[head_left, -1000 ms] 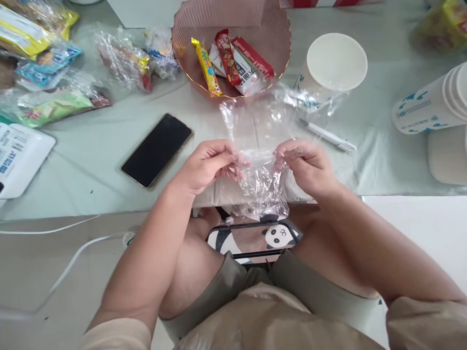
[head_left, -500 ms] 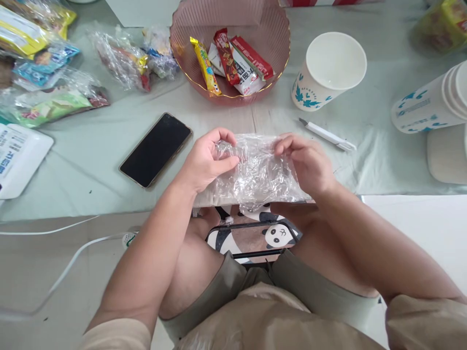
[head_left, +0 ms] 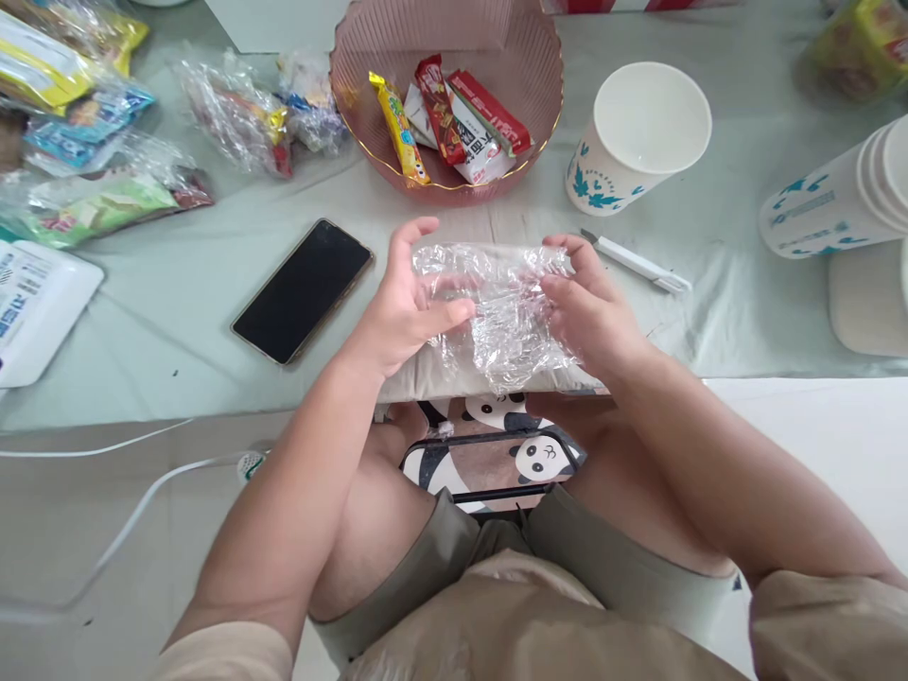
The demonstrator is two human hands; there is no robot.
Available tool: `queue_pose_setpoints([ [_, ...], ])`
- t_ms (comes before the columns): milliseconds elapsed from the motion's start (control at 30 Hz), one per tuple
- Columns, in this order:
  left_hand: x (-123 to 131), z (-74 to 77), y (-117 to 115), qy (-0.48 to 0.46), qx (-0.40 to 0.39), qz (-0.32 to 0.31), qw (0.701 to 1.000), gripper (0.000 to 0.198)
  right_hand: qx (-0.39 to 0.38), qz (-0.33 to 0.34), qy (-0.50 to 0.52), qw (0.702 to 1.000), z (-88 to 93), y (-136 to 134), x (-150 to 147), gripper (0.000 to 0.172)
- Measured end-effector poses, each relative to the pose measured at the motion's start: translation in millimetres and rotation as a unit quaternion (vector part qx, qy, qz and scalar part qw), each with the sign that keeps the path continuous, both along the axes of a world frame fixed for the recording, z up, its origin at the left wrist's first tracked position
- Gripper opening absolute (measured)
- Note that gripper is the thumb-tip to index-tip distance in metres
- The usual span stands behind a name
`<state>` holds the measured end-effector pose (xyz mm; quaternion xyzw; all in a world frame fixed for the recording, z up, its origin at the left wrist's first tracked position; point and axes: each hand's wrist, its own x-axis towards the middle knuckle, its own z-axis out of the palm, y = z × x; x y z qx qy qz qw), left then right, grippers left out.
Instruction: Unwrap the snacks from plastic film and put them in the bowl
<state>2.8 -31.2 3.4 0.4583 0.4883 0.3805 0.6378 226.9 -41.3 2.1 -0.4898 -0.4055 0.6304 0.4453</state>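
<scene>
A crumpled clear plastic bag [head_left: 507,326] is held between my two hands above the table's front edge. My left hand [head_left: 415,307] has its thumb over the near side of the plastic and some fingers behind it, seen through the film; the index finger is raised. On the other side, my right hand [head_left: 585,307] pinches the bag's right edge, fingers curled around it. Left of my hands lies a dark smartphone [head_left: 303,291]. A white utility knife [head_left: 642,262] with its blade tip showing lies just beyond my right hand.
A pink ribbed bowl [head_left: 347,113] with several wrapped snacks stands at the back. To its right are a paper cup [head_left: 638,142] and stacked cups [head_left: 815,203] on their side. Bagged snacks [head_left: 106,194] and a white device [head_left: 43,307] occupy the left. Below hangs a white cable [head_left: 142,506].
Both hands have shifted slightly away from me, lifting and gathering the plastic bag. My left index finger has risen off it, and the bag's lower edge has drawn up.
</scene>
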Motion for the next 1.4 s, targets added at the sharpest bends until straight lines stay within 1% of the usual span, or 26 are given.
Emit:
queue_pose_setpoints([
  [33, 1.0, 0.2, -1.1, 0.002, -0.001, -0.012, 1.0, 0.09, 0.002, 0.016, 0.006, 1.0, -0.8, -0.9, -0.3, 0.067],
  [100, 3.1, 2.1, -2.7, 0.009, 0.007, -0.007, 1.0, 0.087, -0.003, 0.06, 0.012, 0.998, -2.0, -3.1, -1.7, 0.093],
  [167, 4.4, 4.7, -2.8, 0.012, 0.01, 0.025, 1.0, 0.083, -0.012, 0.089, 0.017, 0.996, -2.7, -4.9, -3.7, 0.102],
  [267, 4.3, 6.4, -1.0, -0.006, -0.013, 0.045, 0.999, 0.086, -0.002, 0.062, 0.029, 0.998, -3.5, -4.9, -6.3, 0.089],
  [333, 3.3, 5.4, -0.4, -0.024, -0.028, 0.014, 0.999, 0.1, 0.011, 0.025, 0.032, 0.999, -3.6, -3.4, -6.9, 0.078],
  [433, 1.5, 2.8, -1.8, -0.032, -0.016, -0.029, 0.999, 0.124, 0.012, 0.001, 0.026, 1.0, -1.2, -1.5, -6.9, 0.07],
  [500, 0.0, 1.9, -2.5, -0.025, -0.002, -0.038, 0.999, 0.126, -0.012, 0.009, 0.039, 0.999, 2.2, -1.6, -7.0, 0.06],
  [533, -0.6, 1.8, -2.5, -0.021, 0.0, -0.041, 0.999, 0.124, -0.029, 0.016, 0.048, 0.998, 3.8, -2.0, -7.0, 0.051],
  [600, -0.8, 1.9, -1.8, -0.012, 0.007, -0.04, 0.999, 0.114, -0.051, 0.017, 0.056, 0.997, 5.8, -3.2, -6.8, 0.032],
  [633, 0.0, 2.1, -1.5, -0.005, 0.024, -0.02, 0.999, 0.106, -0.046, 0.009, 0.046, 0.998, 5.7, -3.7, -6.4, 0.024],
  [667, 1.3, 2.5, -1.7, 0.005, 0.059, 0.024, 0.998, 0.093, -0.03, -0.005, 0.027, 0.999, 4.8, -4.1, -5.8, 0.019],
  [700, 3.3, 3.0, -2.7, 0.015, 0.114, 0.093, 0.989, 0.076, -0.006, -0.024, -0.002, 1.0, 3.3, -4.4, -5.2, 0.016],
  [733, 5.6, 3.7, -4.6, 0.025, 0.182, 0.174, 0.968, 0.057, 0.018, -0.045, -0.035, 0.998, 1.4, -4.6, -4.6, 0.014],
  [767, 8.3, 4.6, -7.6, 0.033, 0.251, 0.246, 0.936, 0.038, 0.04, -0.063, -0.068, 0.995, -0.5, -4.9, -4.1, 0.014],
  [800, 11.0, 5.7, -11.5, 0.04, 0.31, 0.295, 0.903, 0.022, 0.057, -0.079, -0.096, 0.991, -2.1, -5.3, -4.0, 0.014],
  [833, 13.8, 6.7, -16.0, 0.048, 0.349, 0.305, 0.885, 0.01, 0.072, -0.087, -0.116, 0.987, -3.2, -6.0, -4.2, 0.014],
  [867, 16.4, 7.4, -20.6, 0.058, 0.368, 0.276, 0.886, 0.004, 0.086, -0.085, -0.126, 0.985, -3.6, -7.0, -5.0, 0.015],
  [900, 18.9, 7.6, -25.0, 0.071, 0.365, 0.219, 0.902, 0.004, 0.099, -0.074, -0.124, 0.985, -3.2, -8.3, -6.3, 0.016],
  [967, 23.5, 5.4, -30.7, 0.094, 0.309, 0.083, 0.943, 0.025, 0.112, -0.028, -0.094, 0.989, -0.6, -11.6, -10.2, 0.023],
  [1000, 25.5, 3.1, -31.7, 0.094, 0.269, 0.031, 0.958, 0.041, 0.109, 0.003, -0.072, 0.991, 1.3, -13.3, -12.6, 0.028],
  [1033, 27.2, 0.4, -31.3, 0.085, 0.233, -0.002, 0.969, 0.055, 0.102, 0.035, -0.049, 0.993, 3.3, -14.9, -15.2, 0.032],
  [1100, 29.1, -5.1, -27.4, 0.056, 0.179, -0.024, 0.982, 0.07, 0.077, 0.083, -0.008, 0.994, 6.0, -16.9, -19.7, 0.039],
  [1200, 27.8, -7.5, -19.2, 0.032, 0.127, -0.007, 0.991, 0.064, 0.067, 0.097, 0.005, 0.993, 5.8, -16.3, -22.4, 0.042],
  [1300, 22.3, -2.1, -13.5, 0.041, 0.107, 0.028, 0.993, 0.051, 0.123, 0.025, -0.07, 0.99, 3.2, -12.7, -17.3, 0.043],
  [1367, 17.7, 3.3, -11.8, 0.056, 0.094, 0.004, 0.994, 0.047, 0.181, -0.034, -0.136, 0.974, 3.0, -10.0, -11.0, 0.046],
  [1400, 15.4, 5.8, -11.5, 0.064, 0.084, -0.028, 0.994, 0.044, 0.203, -0.04, -0.158, 0.966, 3.7, -8.7, -7.8, 0.051],
])
